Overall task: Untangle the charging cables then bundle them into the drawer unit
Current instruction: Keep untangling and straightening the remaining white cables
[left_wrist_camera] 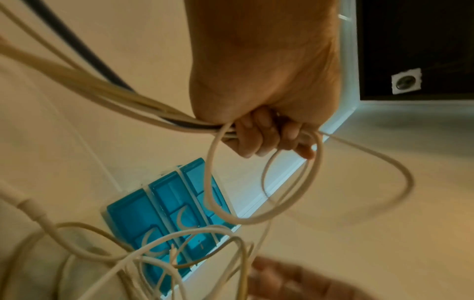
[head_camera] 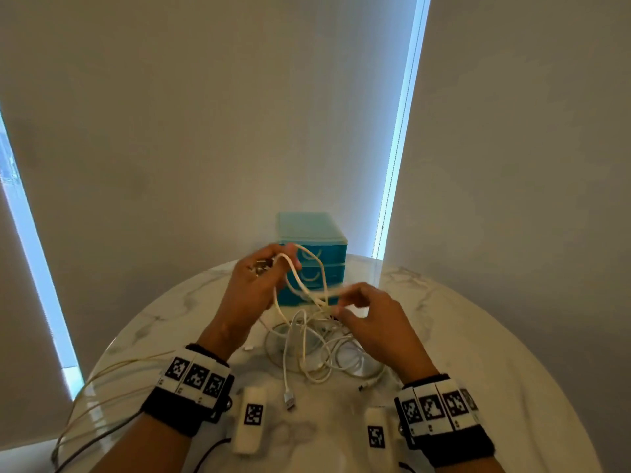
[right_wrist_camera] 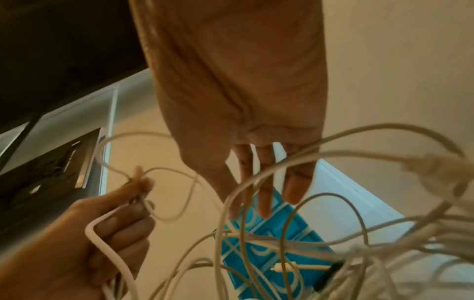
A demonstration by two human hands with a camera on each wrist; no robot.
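Observation:
A tangle of white charging cables lies on the round marble table, in front of a blue three-drawer unit. My left hand is raised before the drawers and grips looped strands; its curled fingers show in the left wrist view. The loops hang down to the pile. My right hand hovers just right of it, over the tangle, blurred. In the right wrist view its fingers hang straight, with strands crossing them. All three drawers are closed.
A USB plug lies at the pile's near edge. Two white tagged blocks rest near my wrists. Thin beige and black leads run off the table's left edge. Walls and blinds stand close behind the drawer unit.

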